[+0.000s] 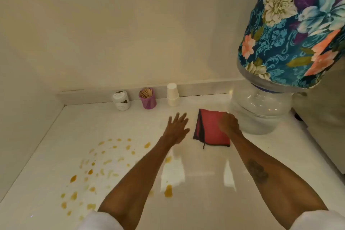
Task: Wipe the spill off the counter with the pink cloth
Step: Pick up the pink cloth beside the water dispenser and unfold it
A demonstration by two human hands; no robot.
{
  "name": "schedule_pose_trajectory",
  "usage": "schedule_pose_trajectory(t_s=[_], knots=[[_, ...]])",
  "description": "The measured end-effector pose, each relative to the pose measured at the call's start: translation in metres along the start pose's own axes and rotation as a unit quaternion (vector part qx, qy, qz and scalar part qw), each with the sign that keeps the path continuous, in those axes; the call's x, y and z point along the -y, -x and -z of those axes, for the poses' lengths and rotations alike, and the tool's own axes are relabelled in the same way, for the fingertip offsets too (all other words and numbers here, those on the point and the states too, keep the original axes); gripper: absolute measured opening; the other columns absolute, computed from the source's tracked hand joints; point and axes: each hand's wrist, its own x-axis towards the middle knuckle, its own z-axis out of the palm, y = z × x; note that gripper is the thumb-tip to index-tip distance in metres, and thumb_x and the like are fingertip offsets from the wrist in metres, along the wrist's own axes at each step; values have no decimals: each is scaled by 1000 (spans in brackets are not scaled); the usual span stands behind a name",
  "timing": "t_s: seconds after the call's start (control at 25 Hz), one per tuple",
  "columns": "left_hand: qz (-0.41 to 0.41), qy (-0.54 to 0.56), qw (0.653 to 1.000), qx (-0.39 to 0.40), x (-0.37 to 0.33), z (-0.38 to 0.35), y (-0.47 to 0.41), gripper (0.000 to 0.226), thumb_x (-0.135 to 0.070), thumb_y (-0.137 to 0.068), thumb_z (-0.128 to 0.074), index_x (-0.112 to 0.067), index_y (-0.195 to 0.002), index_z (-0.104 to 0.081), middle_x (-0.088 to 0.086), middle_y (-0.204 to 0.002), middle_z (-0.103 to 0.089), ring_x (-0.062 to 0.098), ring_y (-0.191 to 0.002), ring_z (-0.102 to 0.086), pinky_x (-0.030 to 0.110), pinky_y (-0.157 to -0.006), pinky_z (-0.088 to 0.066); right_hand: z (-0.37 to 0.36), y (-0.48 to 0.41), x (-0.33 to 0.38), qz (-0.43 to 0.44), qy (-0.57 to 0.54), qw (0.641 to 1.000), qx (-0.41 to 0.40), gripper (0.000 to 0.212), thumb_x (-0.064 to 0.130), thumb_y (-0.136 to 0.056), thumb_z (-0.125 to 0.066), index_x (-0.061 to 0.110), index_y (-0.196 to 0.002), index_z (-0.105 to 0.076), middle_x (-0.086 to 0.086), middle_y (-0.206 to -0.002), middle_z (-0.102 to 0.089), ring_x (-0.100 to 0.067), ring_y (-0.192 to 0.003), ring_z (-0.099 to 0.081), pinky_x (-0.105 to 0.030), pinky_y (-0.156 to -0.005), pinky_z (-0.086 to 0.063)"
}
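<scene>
A folded pink cloth [210, 129] with dark edges lies flat on the white counter [196, 183], to the right of centre. My right hand [228, 124] rests over the cloth's right side with its fingers curled down onto it; whether they pinch the fabric I cannot tell. My left hand [176, 128] hovers just left of the cloth, fingers spread, holding nothing. The spill [104, 168] is a scatter of several yellow-brown drops across the counter's left front, with one larger drop [168, 191] near my left forearm.
Against the back wall stand a white jar [121, 100], a purple cup of wooden sticks [147, 98] and stacked white paper cups [172, 94]. A water dispenser bottle [261, 110] under a floral cover [291, 30] rises right of the cloth. A wall borders the counter's left.
</scene>
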Motion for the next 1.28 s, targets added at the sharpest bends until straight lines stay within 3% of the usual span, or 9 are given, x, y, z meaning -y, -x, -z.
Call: schedule_pose_trajectory(t_s=[0.08,0.24,0.44,0.6,0.76,0.88,1.0,1.16,1.28], knots=[[-37,7,998,40,-25,-16,-1,58,-32,-108,-31,-17,-161,-13,3,-171,-3,27,-159,3,53,-128,-1,-1,0,-15,-56,13,998,10,33,6,-100,-45,-5,-129,-57,-23,-132,-58,-38,-121,-57,-45,-103,-49],[-78,22,994,71,-66,-58,-3,59,-26,-107,-36,-13,-161,-14,5,-171,-9,26,-159,-4,51,-128,-4,-19,-5,-35,-79,-18,996,24,39,9,-101,-48,-4,-137,-47,-23,-143,-48,-39,-132,-48,-44,-109,-41],[-68,47,991,103,-79,-75,-8,61,-35,-107,-36,-12,-160,-16,7,-169,-18,27,-158,-10,52,-128,-5,-30,-12,-33,-112,-57,992,17,42,11,-101,-51,-4,-140,-44,-23,-145,-45,-40,-133,-45,-46,-109,-40],[-50,72,993,77,-77,-71,-12,58,-39,-105,-40,-12,-155,-30,10,-161,-37,30,-154,-24,51,-127,-14,-30,-20,-30,-161,-135,977,26,40,14,-101,-53,-8,-134,-52,-26,-138,-56,-42,-127,-55,-45,-101,-48],[2,120,993,-22,-88,-59,-14,62,-53,-92,-57,-15,-141,-45,9,-138,-57,30,-127,-54,45,-105,-41,-22,-27,-22,-192,-335,918,87,29,6,-92,-59,-10,-117,-61,-24,-108,-64,-32,-97,-61,-36,-80,-48],[62,135,983,-109,-101,-46,-17,51,-49,-84,-64,-16,-121,-50,4,-117,-59,28,-102,-58,39,-82,-46,-13,-25,-11,-186,-463,855,137,24,-4,-89,-59,-4,-113,-63,-19,-103,-64,-30,-94,-60,-41,-91,-54],[100,179,965,-161,-106,-39,-18,24,-29,-90,-59,-14,-108,-52,5,-105,-62,28,-89,-62,35,-71,-47,-8,-20,-1,-162,-523,816,184,25,-6,-91,-61,0,-115,-57,-19,-105,-65,-30,-92,-63,-43,-94,-55],[119,267,941,-170,-101,-33,-9,13,-18,-89,-60,-13,-101,-60,5,-97,-69,24,-80,-64,33,-68,-52,-13,-14,0,-156,-531,818,156,21,4,-93,-62,2,-113,-58,-19,-111,-65,-31,-100,-62,-40,-92,-55],[102,328,928,-143,-95,-29,4,20,-18,-84,-67,-13,-103,-67,5,-97,-75,18,-72,-61,24,-61,-47,-25,-10,5,-155,-465,870,44,20,14,-95,-63,1,-110,-63,-19,-111,-69,-32,-97,-66,-44,-90,-59]])
